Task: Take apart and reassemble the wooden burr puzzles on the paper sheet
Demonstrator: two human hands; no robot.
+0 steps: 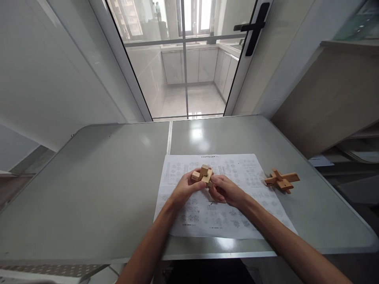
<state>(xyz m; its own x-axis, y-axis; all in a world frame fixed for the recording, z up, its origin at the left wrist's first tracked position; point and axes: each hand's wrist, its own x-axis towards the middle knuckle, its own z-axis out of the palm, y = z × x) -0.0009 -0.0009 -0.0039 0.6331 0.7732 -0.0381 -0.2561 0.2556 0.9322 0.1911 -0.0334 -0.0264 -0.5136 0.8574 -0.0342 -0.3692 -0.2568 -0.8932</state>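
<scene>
Light wooden blocks interlocked as a burr puzzle (205,173) are held up over a printed sheet (174,189) near the middle of the table. My left hand (187,187) grips the puzzle from the left, its thumb across the near side. On the other side my right hand (226,189) pinches the puzzle's right edge between thumb and fingers; part of that grip is hidden. The sheet carries rows of small diagrams and lines of print too small to read. To the right, a darker, reddish-brown wooden puzzle (282,180) with crossing bars rests partly over the sheet's edge.
The grey table (89,189) has rounded far corners and a pale seam running away from me. Beyond its far edge stands a glass door (204,71) with a black handle (256,27). Shelves (355,146) stand close on the right.
</scene>
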